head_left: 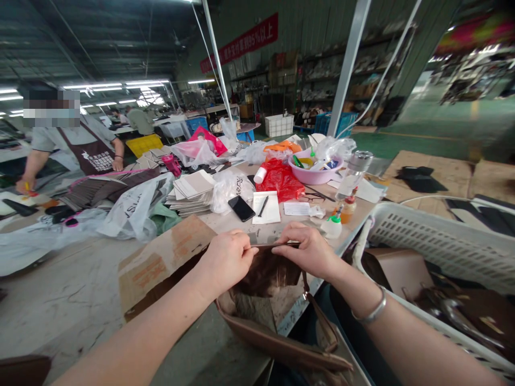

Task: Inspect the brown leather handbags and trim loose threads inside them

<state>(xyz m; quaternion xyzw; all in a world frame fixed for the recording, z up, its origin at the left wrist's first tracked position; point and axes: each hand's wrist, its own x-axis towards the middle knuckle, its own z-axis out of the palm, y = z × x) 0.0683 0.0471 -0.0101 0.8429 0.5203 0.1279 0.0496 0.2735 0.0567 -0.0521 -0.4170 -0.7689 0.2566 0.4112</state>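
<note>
I am looking down through the head camera at a brown bag with its mouth wide open, so I can see the dark cloth inside. The bag sits at the near edge of the table, and part of it hangs out past that edge.

My left hand has its thumb and pointing finger pressed together on the far rim of the bag. My right hand pinches the same rim a little to the right, with the thumb on the near side. A short bit of rim runs between the two sets of fingertips, and the rest of the bag is below them, toward me. I cannot tell what the fingers curled behind the rim are doing.

A strap with a shiny buckle hangs at the right side of the bag. Just left of the bag is a cardboard box, partly behind my left arm. Past the bag lie a black phone and a notepad with a pen on it. Farther past the bag is a purple tub. A little bottle with a green top stands beyond the bag, to its right. Right of the bag is a white basket with more brown bags in it.
</note>
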